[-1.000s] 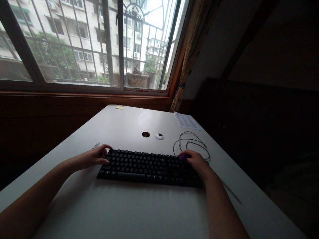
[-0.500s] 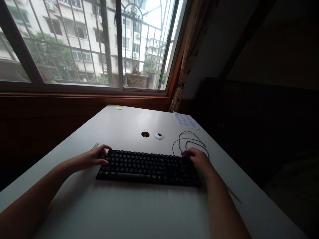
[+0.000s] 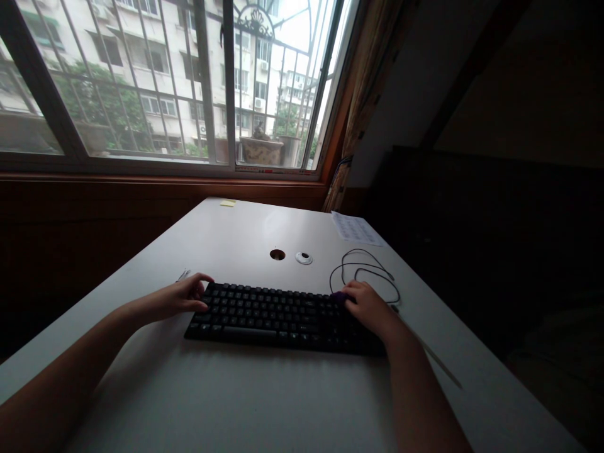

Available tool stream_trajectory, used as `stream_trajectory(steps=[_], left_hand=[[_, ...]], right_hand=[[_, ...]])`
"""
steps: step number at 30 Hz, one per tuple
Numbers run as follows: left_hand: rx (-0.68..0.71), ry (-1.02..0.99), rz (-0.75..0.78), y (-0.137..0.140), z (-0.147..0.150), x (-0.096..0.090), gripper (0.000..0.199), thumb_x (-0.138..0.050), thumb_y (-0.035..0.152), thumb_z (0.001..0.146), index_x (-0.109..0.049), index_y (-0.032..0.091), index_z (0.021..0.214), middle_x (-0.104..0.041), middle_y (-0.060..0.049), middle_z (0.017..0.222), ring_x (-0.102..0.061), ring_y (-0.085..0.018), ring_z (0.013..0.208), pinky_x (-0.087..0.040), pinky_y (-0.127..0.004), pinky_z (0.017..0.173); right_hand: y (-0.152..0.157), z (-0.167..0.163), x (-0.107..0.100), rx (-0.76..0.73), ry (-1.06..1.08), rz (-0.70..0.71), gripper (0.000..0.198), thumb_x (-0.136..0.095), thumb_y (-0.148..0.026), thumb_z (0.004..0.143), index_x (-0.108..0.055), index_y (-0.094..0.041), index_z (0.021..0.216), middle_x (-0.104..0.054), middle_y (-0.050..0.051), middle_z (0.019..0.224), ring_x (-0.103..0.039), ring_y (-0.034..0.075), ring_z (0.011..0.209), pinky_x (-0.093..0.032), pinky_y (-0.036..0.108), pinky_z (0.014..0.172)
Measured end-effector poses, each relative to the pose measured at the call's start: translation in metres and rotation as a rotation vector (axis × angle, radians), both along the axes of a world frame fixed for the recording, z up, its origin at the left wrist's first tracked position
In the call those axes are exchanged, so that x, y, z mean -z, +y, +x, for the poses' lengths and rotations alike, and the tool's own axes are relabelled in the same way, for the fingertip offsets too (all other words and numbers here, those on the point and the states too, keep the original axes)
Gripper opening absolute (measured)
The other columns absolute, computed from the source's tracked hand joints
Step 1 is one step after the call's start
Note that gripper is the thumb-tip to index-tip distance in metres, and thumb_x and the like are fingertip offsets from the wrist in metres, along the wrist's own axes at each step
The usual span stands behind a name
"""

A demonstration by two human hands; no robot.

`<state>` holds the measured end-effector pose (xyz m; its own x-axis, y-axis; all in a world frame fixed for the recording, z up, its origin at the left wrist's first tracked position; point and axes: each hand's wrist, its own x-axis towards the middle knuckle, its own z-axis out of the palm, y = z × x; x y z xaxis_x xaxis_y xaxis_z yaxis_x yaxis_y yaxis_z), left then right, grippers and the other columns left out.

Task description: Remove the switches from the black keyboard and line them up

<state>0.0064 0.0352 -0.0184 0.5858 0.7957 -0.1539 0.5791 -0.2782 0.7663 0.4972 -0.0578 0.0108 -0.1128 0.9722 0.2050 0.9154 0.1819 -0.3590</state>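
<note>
A full-length black keyboard (image 3: pixel 268 319) lies flat; a small purple item (image 3: pixel 337 297), partly hidden, sits by the keyboard's far right edge.

Grey daylight enters a dim room through a wide sliding window (image 3: pixel 229 94) at upper left, where metal bars (image 3: pixel 256 24) cross a view of pale apartment buildings (image 3: pixel 136 41) and green trees (image 3: pixel 101 97), with a plant pot (image 3: pixel 262 151) just outside. Brown wood panelling (image 3: pixel 94 220) runs below, and a patterned curtain (image 3: pixel 362 107) hangs gathered at the window's right. A white table (image 3: pixel 226 390) stretches toward the window, while the right side is deeply shadowed, perhaps holding dark furniture (image 3: pixel 472 207) against a wall (image 3: pixel 406 107).
</note>
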Motion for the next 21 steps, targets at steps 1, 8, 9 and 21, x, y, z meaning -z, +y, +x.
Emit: stream_trajectory(steps=[1,8,9,21], left_hand=[[0.0,0.0,0.001,0.0,0.0,0.0,0.055,-0.066,0.042,0.081,-0.043,0.026,0.128,-0.052,-0.002,0.097,-0.055,-0.023,0.091,-0.047,-0.036,0.082],[0.007,0.011,0.019,-0.001,0.001,-0.005,0.057,-0.066,0.044,0.08,-0.043,0.024,0.128,-0.051,-0.002,0.096,-0.054,-0.023,0.09,-0.046,-0.037,0.082],[0.009,0.013,0.019,-0.001,0.002,-0.005,0.057,-0.066,0.044,0.08,-0.043,0.024,0.128,-0.05,-0.002,0.096,-0.054,-0.023,0.09,-0.046,-0.037,0.082],[0.002,0.003,0.023,0.006,-0.004,0.006,0.057,-0.067,0.045,0.081,-0.043,0.024,0.129,-0.052,-0.003,0.098,-0.055,-0.023,0.091,-0.047,-0.035,0.081]], right_hand=[[-0.001,0.0,-0.001,-0.003,0.016,-0.011,0.025,-0.056,-0.011,0.076,-0.077,-0.021,0.085,-0.069,0.007,0.092,-0.059,0.023,0.094,-0.043,0.034,0.09],[-0.005,0.005,-0.003,0.061,0.149,-0.102,0.034,-0.058,-0.012,0.068,-0.073,-0.022,0.097,-0.073,0.005,0.098,-0.065,0.022,0.092,-0.046,0.03,0.083],[-0.004,0.006,-0.002,0.074,0.152,-0.102,0.032,-0.057,-0.012,0.068,-0.073,-0.022,0.095,-0.073,0.005,0.097,-0.066,0.022,0.091,-0.046,0.03,0.082],[-0.004,0.055,0.01,0.363,0.036,0.01,0.022,-0.06,-0.015,0.067,-0.076,-0.019,0.083,-0.074,0.008,0.09,-0.067,0.025,0.086,-0.048,0.033,0.079]])
